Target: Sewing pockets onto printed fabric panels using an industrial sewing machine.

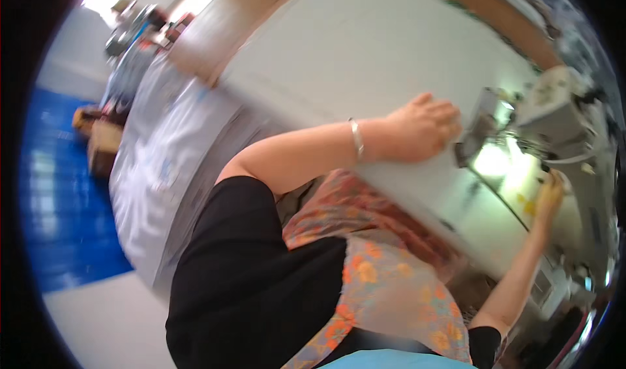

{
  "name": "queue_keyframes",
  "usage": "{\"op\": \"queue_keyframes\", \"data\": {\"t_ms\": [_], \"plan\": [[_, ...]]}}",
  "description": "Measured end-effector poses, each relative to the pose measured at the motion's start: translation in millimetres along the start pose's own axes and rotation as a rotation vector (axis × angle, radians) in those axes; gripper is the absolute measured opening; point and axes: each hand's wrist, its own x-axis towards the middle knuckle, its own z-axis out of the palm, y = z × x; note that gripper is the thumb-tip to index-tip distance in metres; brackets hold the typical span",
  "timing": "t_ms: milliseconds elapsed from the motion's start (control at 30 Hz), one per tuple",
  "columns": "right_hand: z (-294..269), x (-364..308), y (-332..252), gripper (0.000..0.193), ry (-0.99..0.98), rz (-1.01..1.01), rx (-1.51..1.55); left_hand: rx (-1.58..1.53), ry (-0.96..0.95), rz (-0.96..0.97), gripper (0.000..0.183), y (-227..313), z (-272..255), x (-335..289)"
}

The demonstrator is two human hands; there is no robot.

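Observation:
My left hand (424,127), with a silver bracelet (356,138) at the wrist, is above the white tabletop (365,56), left of the sewing machine (554,108). Its fingers curl inward and are slightly blurred; whatever may be in them is hidden. Lower right, my right hand (551,199) reaches to the machine, beside its lit work area (492,160). A small yellow patch (527,204) shows next to that hand. The right fingers are partly lost against the machine, so their grip is unclear.
A large white bundle (169,153) hangs left of the table. Beyond it are a brown box (105,147) and blue flooring (59,206). Reddish floral fabric (345,206) lies under the table's near edge, over my lap. The table has a brown far border (476,0).

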Motion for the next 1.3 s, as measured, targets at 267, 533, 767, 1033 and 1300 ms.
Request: {"op": "queue_keyframes", "data": {"t_ms": [267,533,767,1033,1300], "plan": [[27,-3,-42,0.04,0.062,0.366,0.507,0.69,0.088,-0.948,0.051,-59,-78,-315],[33,-1,-41,0.033,0.11,0.192,0.498,0.832,0.022,-1.143,0.02,-108,-104,-429],[36,-6,-51,0.033,0.111,0.211,0.514,0.378,1.346,-1.139,0.027,-81,-231,-461],[36,-9,-64,0.035,0.013,0.166,0.46,0.467,1.64,-0.744,0.04,8,-280,-289],[23,-21,-83,0.036,-0.048,0.137,0.296,0.708,1.374,-0.214,0.029,16,-280,-162]]}}
